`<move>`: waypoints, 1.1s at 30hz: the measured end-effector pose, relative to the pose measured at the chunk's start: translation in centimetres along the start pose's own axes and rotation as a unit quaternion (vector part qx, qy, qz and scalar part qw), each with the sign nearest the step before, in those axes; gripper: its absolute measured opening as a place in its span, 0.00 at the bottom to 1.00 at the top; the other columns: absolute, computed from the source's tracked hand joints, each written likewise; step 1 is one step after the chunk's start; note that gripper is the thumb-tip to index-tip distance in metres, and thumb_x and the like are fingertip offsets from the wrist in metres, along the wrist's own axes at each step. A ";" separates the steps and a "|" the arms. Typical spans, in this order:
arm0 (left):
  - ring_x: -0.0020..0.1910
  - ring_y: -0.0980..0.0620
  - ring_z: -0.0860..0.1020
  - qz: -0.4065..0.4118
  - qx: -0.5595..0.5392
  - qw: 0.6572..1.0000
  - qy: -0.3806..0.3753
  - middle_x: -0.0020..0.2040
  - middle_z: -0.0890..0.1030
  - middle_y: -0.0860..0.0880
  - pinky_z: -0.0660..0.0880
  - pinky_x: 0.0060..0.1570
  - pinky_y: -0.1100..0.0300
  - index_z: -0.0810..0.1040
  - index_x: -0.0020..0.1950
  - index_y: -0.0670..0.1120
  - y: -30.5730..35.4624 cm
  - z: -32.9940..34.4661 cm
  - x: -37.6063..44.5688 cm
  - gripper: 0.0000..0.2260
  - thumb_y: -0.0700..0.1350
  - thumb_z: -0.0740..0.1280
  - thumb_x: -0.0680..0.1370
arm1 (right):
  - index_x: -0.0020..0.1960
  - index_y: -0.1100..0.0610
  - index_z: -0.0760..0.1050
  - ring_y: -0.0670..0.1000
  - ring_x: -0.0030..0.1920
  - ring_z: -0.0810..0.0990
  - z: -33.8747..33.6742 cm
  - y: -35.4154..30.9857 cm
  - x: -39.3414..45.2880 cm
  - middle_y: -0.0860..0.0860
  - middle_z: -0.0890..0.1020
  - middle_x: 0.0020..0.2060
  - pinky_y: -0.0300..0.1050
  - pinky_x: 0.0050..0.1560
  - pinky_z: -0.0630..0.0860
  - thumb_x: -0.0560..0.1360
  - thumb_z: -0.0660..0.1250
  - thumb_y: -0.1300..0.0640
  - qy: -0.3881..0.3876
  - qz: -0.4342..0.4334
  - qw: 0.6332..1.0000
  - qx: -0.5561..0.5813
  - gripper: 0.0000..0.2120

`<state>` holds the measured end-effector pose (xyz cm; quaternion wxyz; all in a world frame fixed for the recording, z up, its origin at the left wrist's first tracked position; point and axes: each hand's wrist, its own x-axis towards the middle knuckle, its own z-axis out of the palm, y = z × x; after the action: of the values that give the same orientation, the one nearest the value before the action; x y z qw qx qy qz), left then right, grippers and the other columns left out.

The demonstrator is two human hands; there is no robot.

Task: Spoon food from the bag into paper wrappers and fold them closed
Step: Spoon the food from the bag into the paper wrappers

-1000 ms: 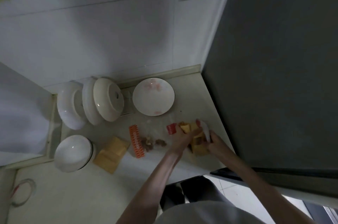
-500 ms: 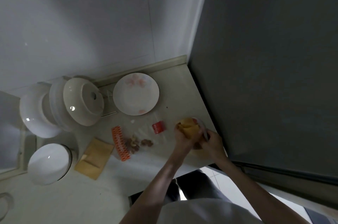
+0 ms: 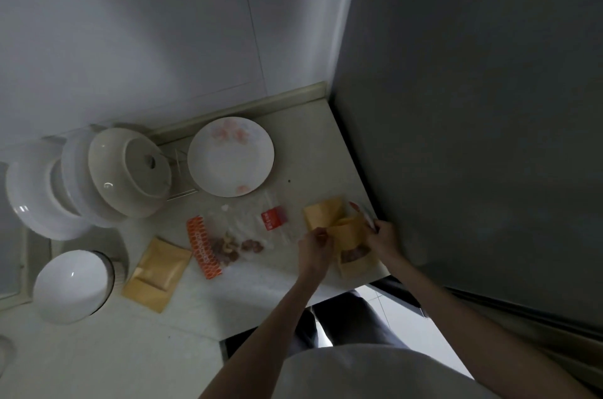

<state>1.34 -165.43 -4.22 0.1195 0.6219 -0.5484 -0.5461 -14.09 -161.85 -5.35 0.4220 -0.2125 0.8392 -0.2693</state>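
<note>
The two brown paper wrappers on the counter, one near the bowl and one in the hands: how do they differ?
The wrapper near the bowl lies flat, closed and untouched; the wrapper in the hands is open, its flap lifted. The left hand and right hand pinch the open one; nobody holds the flat one. Dark food shows in the open wrapper; none shows in the flat one. Both are the same tan paper and rest on the counter.

Two hands [image 3: 315,243] [image 3: 385,238], two paper wrappers [image 3: 339,225] [image 3: 156,271], one clear food bag [image 3: 235,235], one flowered plate [image 3: 230,156], and one lone bowl [image 3: 70,286] beside several stacked dishes [image 3: 98,176].
</note>
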 end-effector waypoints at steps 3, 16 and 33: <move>0.34 0.51 0.79 -0.017 -0.005 1.000 0.005 0.35 0.83 0.45 0.74 0.34 0.57 0.82 0.40 0.42 -0.3 0.2 0.4 0.06 0.39 0.66 0.75 | 0.40 0.61 0.77 0.52 0.37 0.76 0.2 -0.6 0.3 0.55 0.78 0.33 0.42 0.34 0.66 0.78 0.62 0.60 -0.005 0.005 1.000 -0.020 0.10; 0.42 0.57 0.81 -0.004 -0.081 0.995 0.051 0.43 0.83 0.50 0.76 0.38 0.69 0.79 0.55 0.44 -0.6 -2.4 0.2 0.10 0.41 0.70 0.74 | 0.52 0.68 0.74 0.62 0.51 0.75 -0.4 -1.5 -1.0 0.64 0.74 0.51 0.50 0.51 0.71 0.77 0.58 0.67 0.045 -0.104 0.974 -0.194 0.09; 0.52 0.43 0.76 -0.043 0.051 0.940 0.334 0.56 0.77 0.44 0.72 0.46 0.55 0.76 0.57 0.44 -14.7 -22.1 -6.9 0.13 0.37 0.68 0.73 | 0.49 0.56 0.75 0.44 0.31 0.70 7.0 -7.2 -8.8 0.51 0.76 0.36 0.37 0.29 0.63 0.80 0.55 0.59 -0.188 -0.182 0.926 -0.273 0.10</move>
<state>28.75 -164.36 -3.08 0.2404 0.7967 -0.4772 -0.2825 -2.47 -164.12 0.95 0.4415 -0.5157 0.7320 -0.0569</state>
